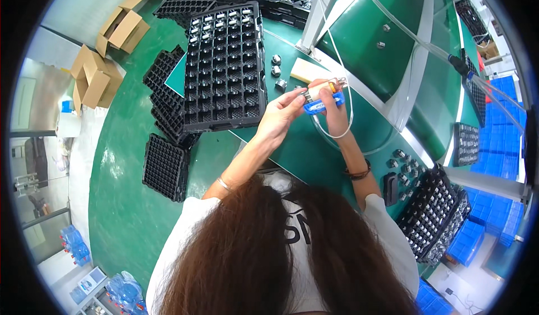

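Note:
Both hands meet above the green table [286, 155]. My left hand [279, 116] is closed, its thumb and fingertips pinching a small metal part [306, 96] against the tool in the other hand. My right hand [333, 110] is wrapped round a blue hand-held tool [315, 107] with an orange-yellow piece on top and a thin white tube [351, 110] running from it. Fingers hide much of the tool and its exact kind. Just beyond my left hand, several small metal parts [276, 70] lie on the table beside a pale yellow block [307, 70].
A black compartment tray [263, 85], partly filled with metal parts, stands left of my hands. More black trays [163, 169] are stacked at the left and far side. Loose parts [403, 163] and filled trays [429, 214] sit at right. A metal post [321, 17] rises beyond.

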The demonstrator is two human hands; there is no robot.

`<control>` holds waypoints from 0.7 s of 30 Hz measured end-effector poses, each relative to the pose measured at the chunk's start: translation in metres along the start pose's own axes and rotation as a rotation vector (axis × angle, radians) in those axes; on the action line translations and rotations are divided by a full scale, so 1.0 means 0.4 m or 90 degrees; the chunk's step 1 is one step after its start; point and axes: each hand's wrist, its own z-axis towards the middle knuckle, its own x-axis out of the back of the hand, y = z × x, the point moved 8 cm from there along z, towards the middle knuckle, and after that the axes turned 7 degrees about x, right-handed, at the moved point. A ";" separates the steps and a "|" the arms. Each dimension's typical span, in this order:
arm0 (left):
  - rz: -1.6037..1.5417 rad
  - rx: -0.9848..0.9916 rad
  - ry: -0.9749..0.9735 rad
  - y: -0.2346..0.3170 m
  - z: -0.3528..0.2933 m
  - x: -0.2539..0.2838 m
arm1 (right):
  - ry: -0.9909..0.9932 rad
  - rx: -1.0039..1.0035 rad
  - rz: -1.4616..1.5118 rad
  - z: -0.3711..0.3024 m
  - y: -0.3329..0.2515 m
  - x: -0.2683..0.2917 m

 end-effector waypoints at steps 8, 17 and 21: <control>0.198 -0.071 0.001 0.058 -0.023 -0.005 | -0.016 0.079 -0.124 0.052 0.028 0.032; 0.350 -0.263 0.114 0.333 -0.075 0.058 | 0.124 0.142 -0.657 0.130 0.022 0.107; 0.448 -0.327 0.183 0.439 -0.040 0.133 | 0.089 0.110 -0.678 0.120 0.026 0.111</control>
